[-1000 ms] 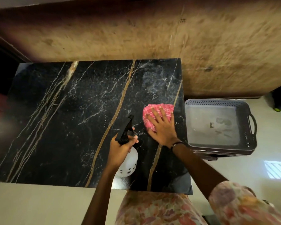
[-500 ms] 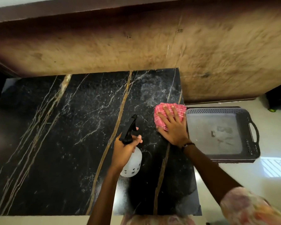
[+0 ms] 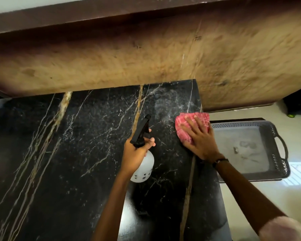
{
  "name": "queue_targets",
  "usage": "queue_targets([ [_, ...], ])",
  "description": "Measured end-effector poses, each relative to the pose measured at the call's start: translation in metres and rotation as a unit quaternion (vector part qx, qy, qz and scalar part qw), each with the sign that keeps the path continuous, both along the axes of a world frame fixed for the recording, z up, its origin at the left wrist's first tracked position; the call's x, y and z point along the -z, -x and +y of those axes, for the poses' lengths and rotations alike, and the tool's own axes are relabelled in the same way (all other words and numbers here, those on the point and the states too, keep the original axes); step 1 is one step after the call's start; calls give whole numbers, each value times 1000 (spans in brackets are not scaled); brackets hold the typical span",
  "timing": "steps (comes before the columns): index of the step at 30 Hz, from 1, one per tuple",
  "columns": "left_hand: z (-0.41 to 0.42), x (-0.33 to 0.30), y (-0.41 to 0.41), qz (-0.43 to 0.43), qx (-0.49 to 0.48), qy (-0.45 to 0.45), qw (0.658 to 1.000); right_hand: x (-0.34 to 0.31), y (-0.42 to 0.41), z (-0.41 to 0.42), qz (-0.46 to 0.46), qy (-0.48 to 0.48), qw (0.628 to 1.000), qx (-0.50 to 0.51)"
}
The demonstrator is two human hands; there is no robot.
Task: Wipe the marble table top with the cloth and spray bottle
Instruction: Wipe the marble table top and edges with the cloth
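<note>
Marble table top [image 3: 76, 153] glossy black, veined; pink woven cloth [image 3: 184, 126] crumpled.

I am reading no words, brand names or numbers anywhere here. The spray bottle [image 3: 143, 168] is carrying a few small dark marks on its white body, but they are showing too small and blurred for me to tell whether they are letters or only pictures.
</note>
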State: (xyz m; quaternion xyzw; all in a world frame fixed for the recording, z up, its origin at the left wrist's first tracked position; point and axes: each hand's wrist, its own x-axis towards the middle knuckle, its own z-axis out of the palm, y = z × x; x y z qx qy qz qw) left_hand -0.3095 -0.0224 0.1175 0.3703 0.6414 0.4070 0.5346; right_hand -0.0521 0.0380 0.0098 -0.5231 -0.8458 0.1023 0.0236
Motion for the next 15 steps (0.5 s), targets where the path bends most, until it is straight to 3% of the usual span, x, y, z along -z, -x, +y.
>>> queue_targets([
  [4,13,1,6,4,-4,-2,1000,0,65,46,1,20,999,37],
  [8,23,2,10,23,-8,-1,1000,2,111,44,-15,10,999,-37],
  [12,34,2,15,20,-14,-2,1000,5,66,14,-16,-21,991,-132],
  [15,42,0,17,1,-9,-14,1000,5,8,7,-4,-26,997,-67],
])
